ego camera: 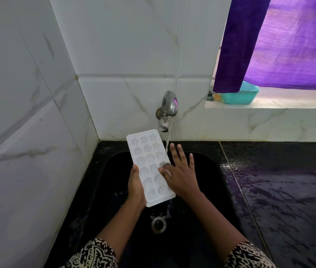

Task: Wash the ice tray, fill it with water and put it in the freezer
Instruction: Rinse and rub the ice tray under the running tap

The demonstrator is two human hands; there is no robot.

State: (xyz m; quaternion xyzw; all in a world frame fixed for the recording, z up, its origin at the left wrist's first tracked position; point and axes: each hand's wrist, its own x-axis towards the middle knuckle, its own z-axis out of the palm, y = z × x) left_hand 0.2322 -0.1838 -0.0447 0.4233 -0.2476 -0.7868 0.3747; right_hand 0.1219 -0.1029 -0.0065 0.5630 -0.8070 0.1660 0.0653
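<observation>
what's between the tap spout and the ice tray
In the head view, only the falling stream of water runs from the tap down to the ice tray edge.

1 head view, looking steeply down, close over sink (218,171)

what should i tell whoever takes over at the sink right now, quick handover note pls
Left hand: grip on the long left edge of the ice tray, holding it over the black sink.
Right hand: open, fingers spread, thumb rubbing the tray's right side.
Tap: running, the stream landing on the tray's right edge.
Done: washing is under way.
Left: finish rinsing, fill the moulds, shut the tap, carry the tray to the freezer, which is not in view.
</observation>
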